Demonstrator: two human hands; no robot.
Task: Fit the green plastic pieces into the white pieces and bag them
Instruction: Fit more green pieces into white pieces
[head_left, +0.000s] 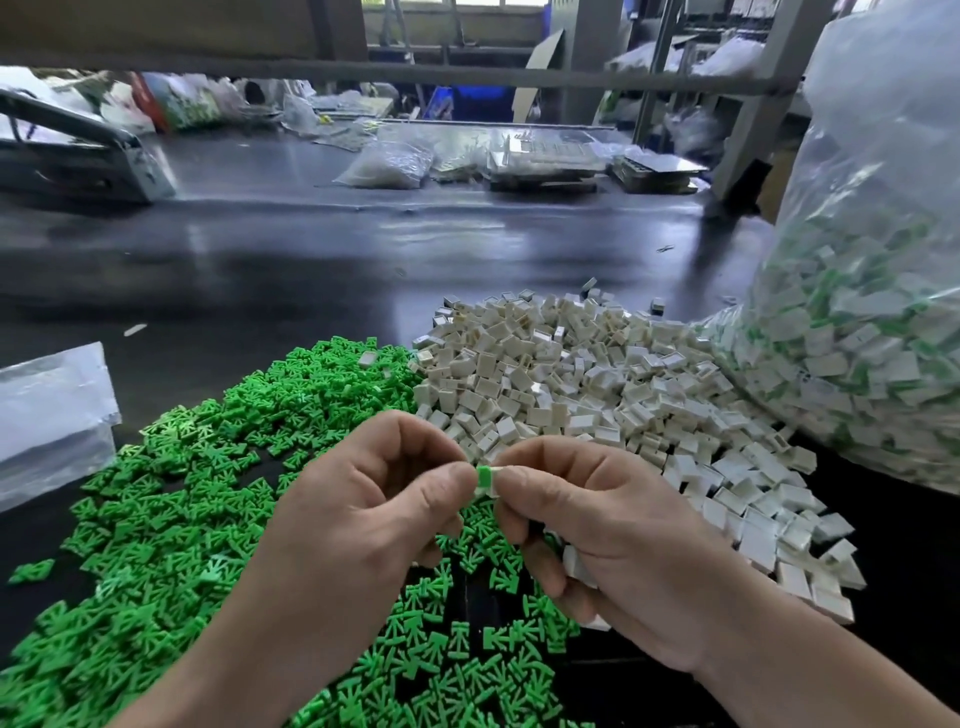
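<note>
Mid-fit here: left hand (363, 499) pinches a green piece (484, 475), right hand (613, 530) pinches a white piece (497, 483), the two pressed together above the green heap (182, 493) on the bench (311, 260). Looks nearly seated, so next it needs a firm push, then into the big bag (857, 338).

- Left hand (374, 499): raised, fingers curled, thumb and forefinger pinching a small green-and-white piece (485, 480).
- Right hand (597, 525): level with it, fingers curled, thumb and forefinger pinching the same piece from the opposite side.
</note>
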